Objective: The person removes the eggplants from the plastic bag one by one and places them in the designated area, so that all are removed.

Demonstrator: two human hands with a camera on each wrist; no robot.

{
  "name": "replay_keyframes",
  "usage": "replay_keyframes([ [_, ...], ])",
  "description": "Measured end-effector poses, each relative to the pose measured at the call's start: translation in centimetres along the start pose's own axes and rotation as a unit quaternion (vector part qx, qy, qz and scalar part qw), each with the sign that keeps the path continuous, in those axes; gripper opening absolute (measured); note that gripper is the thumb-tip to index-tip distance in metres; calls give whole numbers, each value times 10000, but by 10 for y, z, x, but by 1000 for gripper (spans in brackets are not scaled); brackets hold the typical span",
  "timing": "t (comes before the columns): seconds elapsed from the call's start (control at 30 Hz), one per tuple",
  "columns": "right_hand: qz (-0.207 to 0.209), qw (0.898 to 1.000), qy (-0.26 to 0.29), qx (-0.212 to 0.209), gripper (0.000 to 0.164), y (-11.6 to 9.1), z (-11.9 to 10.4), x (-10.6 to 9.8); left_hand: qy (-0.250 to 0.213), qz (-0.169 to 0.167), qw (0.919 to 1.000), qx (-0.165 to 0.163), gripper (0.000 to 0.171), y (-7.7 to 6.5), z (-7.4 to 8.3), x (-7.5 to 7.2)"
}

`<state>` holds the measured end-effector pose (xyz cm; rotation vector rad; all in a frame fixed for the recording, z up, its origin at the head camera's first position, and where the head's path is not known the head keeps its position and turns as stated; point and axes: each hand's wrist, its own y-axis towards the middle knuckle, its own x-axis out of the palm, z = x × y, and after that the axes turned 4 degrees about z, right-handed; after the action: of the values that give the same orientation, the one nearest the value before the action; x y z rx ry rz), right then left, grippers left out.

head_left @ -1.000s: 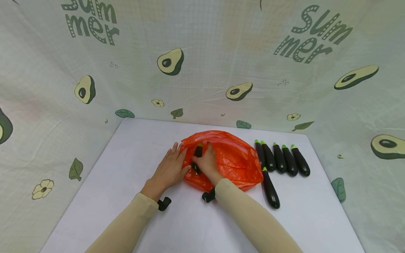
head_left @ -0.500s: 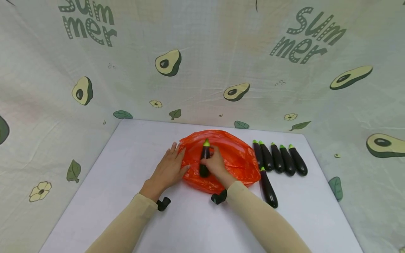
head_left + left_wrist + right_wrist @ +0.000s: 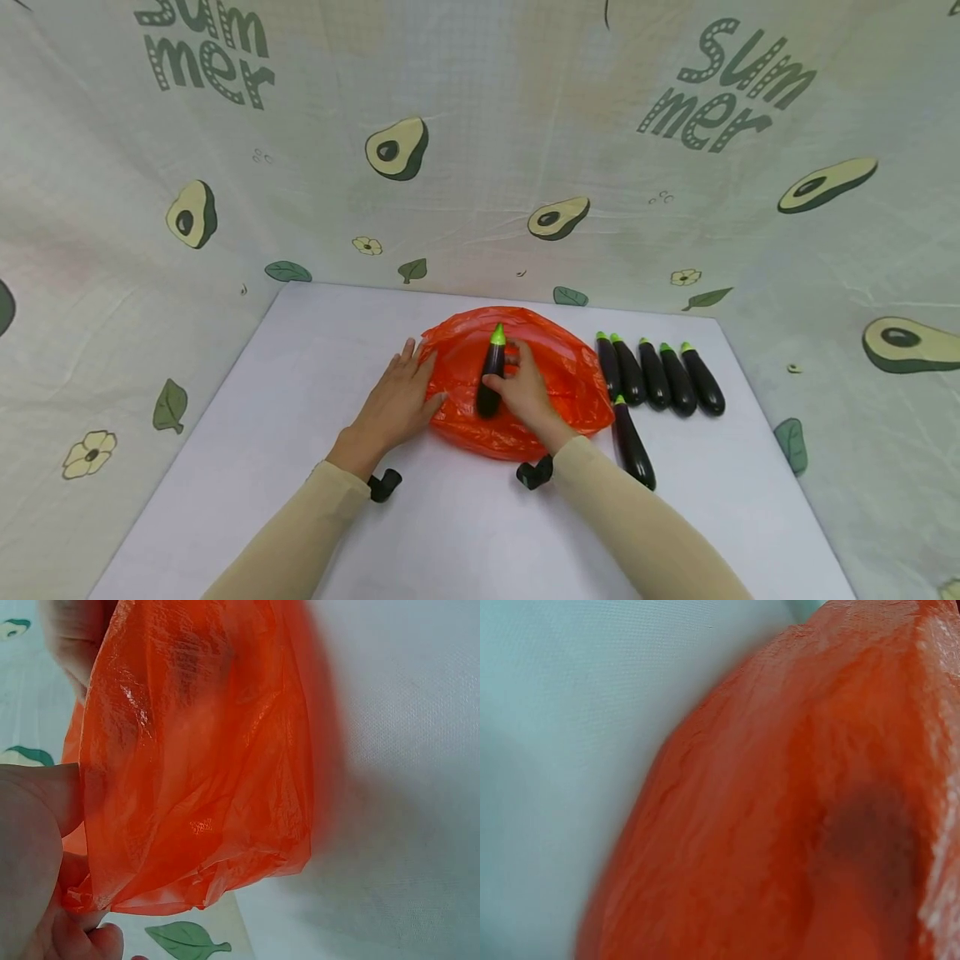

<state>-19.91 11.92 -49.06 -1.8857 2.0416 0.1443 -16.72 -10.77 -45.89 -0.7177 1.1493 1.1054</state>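
A red plastic bag stands on the white table, its mouth facing me. My right hand reaches into the mouth and grips an eggplant, tilted with its green stem end up, thumb on the near side. My left hand lies at the bag's left rim, fingers spread and straight. In the left wrist view its thumb goes in behind the rim of the bag, and the fingertips are by the bunched lower corner. The right wrist view shows the bag's side with a dark blurred shape through it.
Several dark eggplants lie in a row right of the bag, stems away from me. One more eggplant lies in front of them. A white cloth with avocado prints hangs behind the table.
The right hand has moved right within the bag mouth with the eggplant, which now shows more fully, its stem end higher. The left hand stays at the left rim.
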Motion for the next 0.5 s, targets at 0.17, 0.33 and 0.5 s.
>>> replay_keyframes([
  [0.17, 28, 9999, -6, -129, 83, -5, -1, -8, -56, 18, 10000, 45, 81, 0, 1, 0],
  [0.33, 54, 9998, -128, -153, 82, -9, -4, -17, -78, 77, 9999, 69, 81, 0, 2, 1],
  [0.5, 66, 9994, -289, -191, 82, -12, -7, -24, -52, 108, 9999, 98, 82, 1, 2, 1],
])
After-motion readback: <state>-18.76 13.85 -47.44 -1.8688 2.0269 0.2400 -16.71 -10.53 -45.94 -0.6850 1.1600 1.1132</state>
